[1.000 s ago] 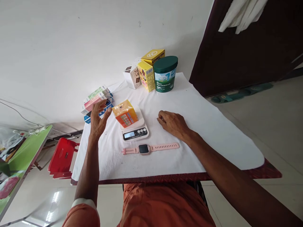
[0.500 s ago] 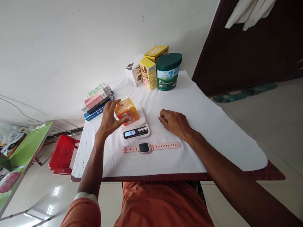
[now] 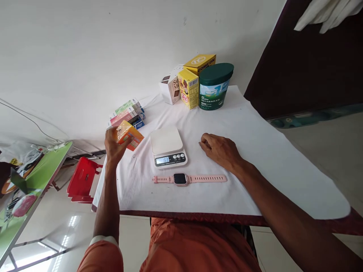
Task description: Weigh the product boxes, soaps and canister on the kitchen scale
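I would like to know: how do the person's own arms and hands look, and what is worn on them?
The left hand and right hand wear no gloves, and both wrists are bare. On the left arm, an orange-red sleeve ends in a pale cuff. The right arm shows no sleeve within the picture.

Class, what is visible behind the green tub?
A yellow COME ON box shows behind the green tub; its lower part is hidden by the tub and a small yellow box.
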Demonstrator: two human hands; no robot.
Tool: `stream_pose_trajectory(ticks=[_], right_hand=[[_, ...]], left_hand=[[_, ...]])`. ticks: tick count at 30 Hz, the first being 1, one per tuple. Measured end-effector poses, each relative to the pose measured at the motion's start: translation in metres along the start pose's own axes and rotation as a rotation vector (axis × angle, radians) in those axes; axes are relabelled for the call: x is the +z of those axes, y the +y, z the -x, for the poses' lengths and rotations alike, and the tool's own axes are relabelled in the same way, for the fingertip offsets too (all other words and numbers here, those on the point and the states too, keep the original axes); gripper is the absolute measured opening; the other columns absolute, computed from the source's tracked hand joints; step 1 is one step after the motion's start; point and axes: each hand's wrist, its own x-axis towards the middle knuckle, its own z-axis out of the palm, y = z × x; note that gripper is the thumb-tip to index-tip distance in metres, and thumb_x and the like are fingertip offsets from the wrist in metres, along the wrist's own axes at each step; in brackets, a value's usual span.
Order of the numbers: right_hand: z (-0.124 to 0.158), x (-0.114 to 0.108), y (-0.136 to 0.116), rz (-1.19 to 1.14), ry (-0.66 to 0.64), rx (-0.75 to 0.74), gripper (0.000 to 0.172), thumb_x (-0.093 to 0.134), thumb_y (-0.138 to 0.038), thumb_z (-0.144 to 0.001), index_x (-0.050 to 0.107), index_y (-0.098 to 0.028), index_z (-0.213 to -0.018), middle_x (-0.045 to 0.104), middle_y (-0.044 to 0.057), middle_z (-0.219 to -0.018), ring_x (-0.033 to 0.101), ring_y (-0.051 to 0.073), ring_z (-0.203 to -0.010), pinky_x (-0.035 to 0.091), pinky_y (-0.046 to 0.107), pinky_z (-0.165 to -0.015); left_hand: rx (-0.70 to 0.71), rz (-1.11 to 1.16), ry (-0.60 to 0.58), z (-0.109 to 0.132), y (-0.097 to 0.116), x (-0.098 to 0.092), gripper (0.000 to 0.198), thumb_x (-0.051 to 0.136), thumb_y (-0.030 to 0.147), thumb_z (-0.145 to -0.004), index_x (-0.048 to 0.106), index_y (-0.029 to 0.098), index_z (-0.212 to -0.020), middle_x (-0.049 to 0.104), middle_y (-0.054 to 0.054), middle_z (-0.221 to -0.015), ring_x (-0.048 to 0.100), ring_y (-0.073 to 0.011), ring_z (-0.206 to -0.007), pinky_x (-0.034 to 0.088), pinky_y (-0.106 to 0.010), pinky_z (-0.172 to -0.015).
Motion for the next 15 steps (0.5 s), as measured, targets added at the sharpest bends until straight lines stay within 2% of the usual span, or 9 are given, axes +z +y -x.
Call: stream_pose_trajectory(ticks=[3, 7, 10, 15], right_hand=[[0.001, 0.002, 0.001, -0.004, 0.021, -0.007, 0.013, 0.048, -0.025, -0.095, 0.055, -0.023, -0.083, 0.067, 0.003, -0.077, 0.057, 0.018, -0.066, 0.029, 0.030, -0.061], [0.001, 0.002, 0.000, -0.007, 0.036, -0.004, 0.014, 0.049, -0.025, -0.094, 0.054, -0.023, -0.081, 0.066, 0.002, -0.075, 0.056, 0.018, -0.066, 0.030, 0.029, -0.061], [0.001, 0.002, 0.000, -0.019, 0.035, -0.003, 0.013, 0.049, -0.025, -0.094, 0.054, -0.023, -0.082, 0.066, 0.002, -0.075, 0.057, 0.017, -0.065, 0.031, 0.029, -0.061], [0.001, 0.001, -0.001, -0.022, 0.028, -0.003, 0.014, 0.048, -0.025, -0.095, 0.055, -0.023, -0.083, 0.066, 0.002, -0.075, 0.057, 0.018, -0.066, 0.031, 0.029, -0.062]], left_hand=[[-0.076, -0.088, 0.010, -0.003, -0.031, -0.011, 0.065, 0.091, 0.040, -0.062, 0.062, 0.022, -0.117, 0.064, -0.008, -0.116, 0.064, -0.0279, -0.109, 0.053, -0.044, -0.098], [-0.179, -0.100, -0.025, -0.003, -0.059, -0.006, 0.065, 0.090, 0.042, -0.061, 0.062, 0.020, -0.116, 0.063, -0.010, -0.116, 0.063, -0.0293, -0.110, 0.053, -0.047, -0.100], [-0.197, -0.091, -0.021, -0.008, -0.072, 0.001, 0.066, 0.089, 0.044, -0.063, 0.062, 0.021, -0.118, 0.061, -0.010, -0.117, 0.063, -0.0298, -0.111, 0.053, -0.048, -0.102], [-0.140, -0.095, -0.056, -0.023, -0.086, 0.003, 0.067, 0.087, 0.047, -0.066, 0.062, 0.022, -0.123, 0.060, -0.010, -0.118, 0.064, -0.0309, -0.113, 0.052, -0.049, -0.106]])
